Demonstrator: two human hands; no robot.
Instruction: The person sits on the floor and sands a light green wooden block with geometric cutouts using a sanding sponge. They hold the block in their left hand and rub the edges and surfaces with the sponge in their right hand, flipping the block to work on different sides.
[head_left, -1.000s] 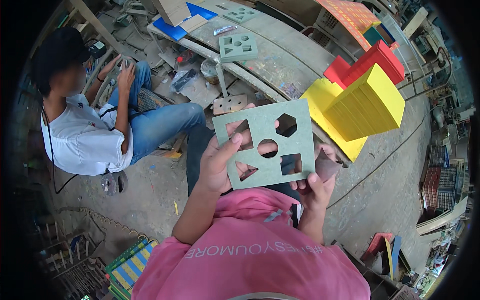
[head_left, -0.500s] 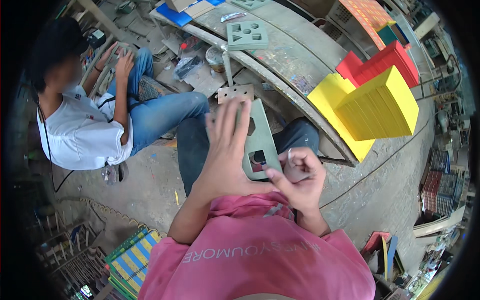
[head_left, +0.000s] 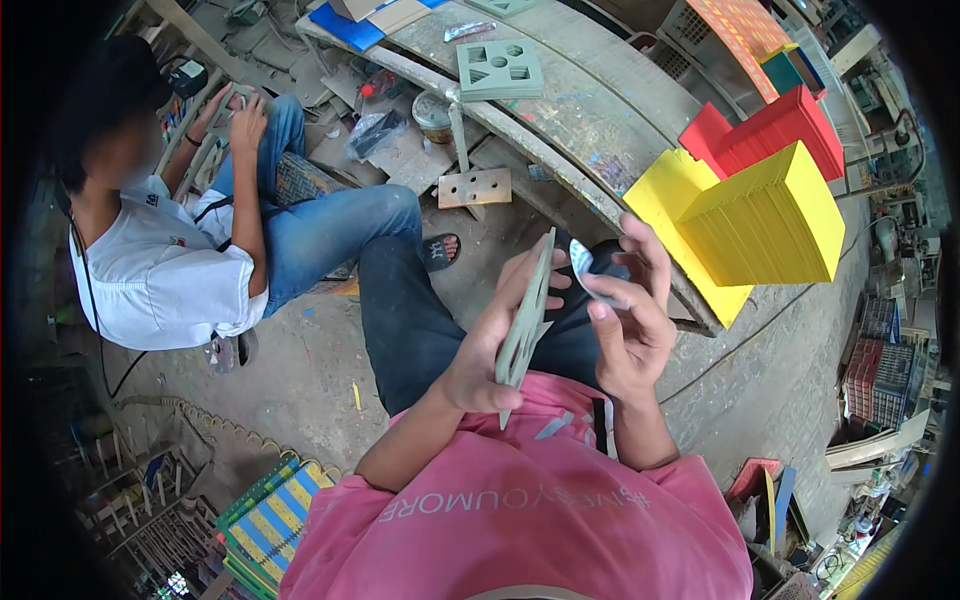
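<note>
My left hand [head_left: 482, 352] grips a thin grey-green board [head_left: 530, 318] with cut-out shapes. The board is turned nearly edge-on above my lap, its top leaning right. Just to its right, my raised right hand [head_left: 640, 335] pinches a small, thin, curved piece [head_left: 581, 260] that looks shiny and pale, between thumb and fingers; its kind cannot be made out. That piece stands apart from the board. Similar grey-green boards [head_left: 500, 70] lie stacked on the bench ahead, showing several shaped holes.
A long worn bench [head_left: 590, 150] runs from far left to right. On it stand yellow sheets [head_left: 765, 225] and red sheets [head_left: 780, 135]. A person [head_left: 170, 250] sits at my left, hands on a similar piece. A holed wooden block [head_left: 475, 188] is by the bench's edge. Striped boards [head_left: 270, 525] lie lower left.
My left hand has tipped the board from lying face-up to nearly on edge and moved it slightly right. My right hand has lifted away from it, up and right.
</note>
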